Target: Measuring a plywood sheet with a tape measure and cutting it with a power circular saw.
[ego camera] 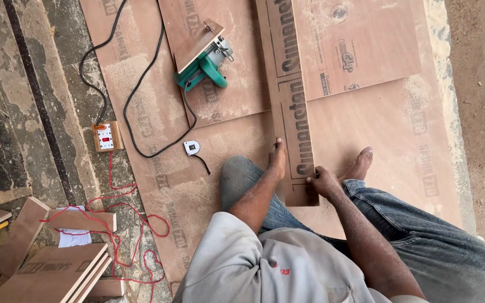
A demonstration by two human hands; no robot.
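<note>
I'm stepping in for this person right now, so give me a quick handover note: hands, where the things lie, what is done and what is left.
Left hand: open, fingers flat on the left edge of the long plywood strip.
Right hand: gripping the strip's near end.
The strip lies lengthwise on the large plywood sheets, by the bare foot.
Green circular saw rests on the sheets, untouched; its black cord runs to the switch box. Tape measure lies left of the knee.
Done: sawdust lies on the sheets; offcuts stacked at left.
Left: strip only held in position.
</note>
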